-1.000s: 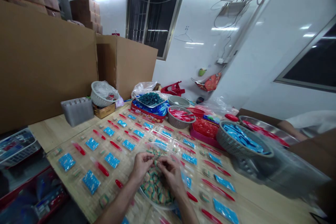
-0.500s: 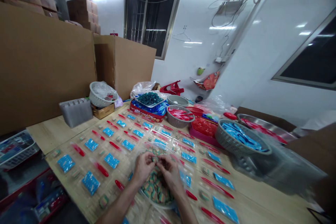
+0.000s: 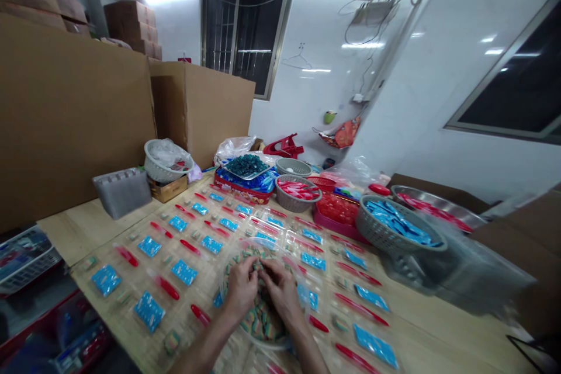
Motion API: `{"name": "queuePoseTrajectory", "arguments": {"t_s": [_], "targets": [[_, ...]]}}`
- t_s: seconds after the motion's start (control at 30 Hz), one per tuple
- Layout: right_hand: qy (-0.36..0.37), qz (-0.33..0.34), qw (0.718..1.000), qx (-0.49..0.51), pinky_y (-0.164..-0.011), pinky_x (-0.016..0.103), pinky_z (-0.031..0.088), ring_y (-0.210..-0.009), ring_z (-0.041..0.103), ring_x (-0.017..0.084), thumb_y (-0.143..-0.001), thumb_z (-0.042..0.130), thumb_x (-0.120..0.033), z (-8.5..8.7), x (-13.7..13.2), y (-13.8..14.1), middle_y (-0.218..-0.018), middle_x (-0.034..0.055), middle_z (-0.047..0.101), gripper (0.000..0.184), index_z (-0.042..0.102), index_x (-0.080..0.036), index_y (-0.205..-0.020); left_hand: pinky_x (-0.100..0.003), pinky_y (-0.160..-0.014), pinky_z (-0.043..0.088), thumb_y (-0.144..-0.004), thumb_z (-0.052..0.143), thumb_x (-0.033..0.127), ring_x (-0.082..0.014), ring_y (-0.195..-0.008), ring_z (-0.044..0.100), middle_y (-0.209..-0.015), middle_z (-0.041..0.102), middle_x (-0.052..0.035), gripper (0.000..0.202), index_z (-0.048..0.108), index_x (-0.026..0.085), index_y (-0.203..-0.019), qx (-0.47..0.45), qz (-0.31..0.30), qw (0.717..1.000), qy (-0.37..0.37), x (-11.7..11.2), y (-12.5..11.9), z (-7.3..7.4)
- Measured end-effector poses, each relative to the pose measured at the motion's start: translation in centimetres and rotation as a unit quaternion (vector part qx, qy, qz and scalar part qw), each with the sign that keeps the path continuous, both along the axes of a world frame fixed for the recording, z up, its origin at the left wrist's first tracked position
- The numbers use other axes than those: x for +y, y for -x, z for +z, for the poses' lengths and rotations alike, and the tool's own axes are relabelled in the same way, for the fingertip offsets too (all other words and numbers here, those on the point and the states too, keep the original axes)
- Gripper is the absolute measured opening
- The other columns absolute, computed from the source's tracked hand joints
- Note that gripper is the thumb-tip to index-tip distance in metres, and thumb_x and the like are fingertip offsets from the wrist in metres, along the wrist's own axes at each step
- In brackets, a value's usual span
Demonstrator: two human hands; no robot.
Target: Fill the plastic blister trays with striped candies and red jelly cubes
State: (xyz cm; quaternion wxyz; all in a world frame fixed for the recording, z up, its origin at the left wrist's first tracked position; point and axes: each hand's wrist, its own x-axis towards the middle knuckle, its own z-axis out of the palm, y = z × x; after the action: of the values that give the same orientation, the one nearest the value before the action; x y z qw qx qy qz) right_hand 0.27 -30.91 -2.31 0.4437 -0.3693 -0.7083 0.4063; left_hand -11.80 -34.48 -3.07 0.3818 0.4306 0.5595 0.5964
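My left hand (image 3: 242, 286) and my right hand (image 3: 280, 289) meet fingertip to fingertip over a clear round bowl (image 3: 263, 339) full of small striped pieces. Both hands are curled in a pinch on one small piece between them; it is too small to name. Around the bowl lie rows of clear blister trays (image 3: 184, 245) on the wooden table (image 3: 83, 225), each holding a blue packet (image 3: 183, 272), a red piece (image 3: 167, 287) and a small block.
Grey baskets of blue packets (image 3: 397, 228) and red pieces (image 3: 298, 193) stand at the far right. A red tray (image 3: 335, 213), a white basket (image 3: 166, 163), a grey block (image 3: 123, 190) and big cardboard boxes (image 3: 74, 117) line the back. A wire basket (image 3: 21, 251) sits left.
The view has shifted slightly, so everything sits a little further left and lower. My hands stay pinched together over the bowl. The sleeve at the right edge has left the view.
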Motion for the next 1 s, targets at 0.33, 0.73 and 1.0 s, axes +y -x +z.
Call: {"name": "queuePoseTrajectory", "arguments": {"t_s": [0.33, 0.73, 1.0], "targets": [[-0.106, 0.001, 0.989, -0.108, -0.079, 0.033, 0.047, -0.089, 0.057, 0.021, -0.085, 0.043, -0.014, 0.9, -1.4, 0.4, -0.096, 0.0066, 0.062, 0.038, 0.063, -0.028, -0.115, -0.032, -0.081, 0.05, -0.069, 0.058, 0.013, -0.0234, -0.088, 0.065, -0.097, 0.071, -0.0075, 0.034, 0.068, 0.022, -0.101, 0.044, -0.017, 0.999, -0.024, -0.1, 0.0, 0.0], [0.046, -0.026, 0.998, 0.044, -0.068, 0.034, 0.052, -0.073, 0.064, 0.022, -0.072, 0.066, -0.031, -0.8, 0.5, -0.2, -0.078, 0.006, 0.07, 0.018, 0.07, -0.019, -0.085, -0.029, -0.065, 0.055, -0.058, 0.075, 0.028, -0.021, -0.075, 0.067, -0.079, 0.071, -0.0068, 0.03, 0.066, 0.013, -0.082, -0.168, -0.045, 0.985, 0.009, 0.6, 0.6, 0.4], [0.029, -0.039, 0.999, 0.021, -0.061, 0.028, 0.049, -0.066, 0.061, 0.018, -0.071, 0.065, -0.031, 0.7, -0.3, -0.1, -0.07, 0.0027, 0.066, 0.015, 0.068, -0.018, -0.079, -0.025, -0.055, 0.052, -0.058, 0.075, 0.031, -0.016, -0.058, 0.064, -0.061, 0.066, 0.0001, 0.028, 0.057, 0.015, -0.072, -0.155, -0.085, 0.983, 0.043, 0.3, 0.8, 0.8]]}}
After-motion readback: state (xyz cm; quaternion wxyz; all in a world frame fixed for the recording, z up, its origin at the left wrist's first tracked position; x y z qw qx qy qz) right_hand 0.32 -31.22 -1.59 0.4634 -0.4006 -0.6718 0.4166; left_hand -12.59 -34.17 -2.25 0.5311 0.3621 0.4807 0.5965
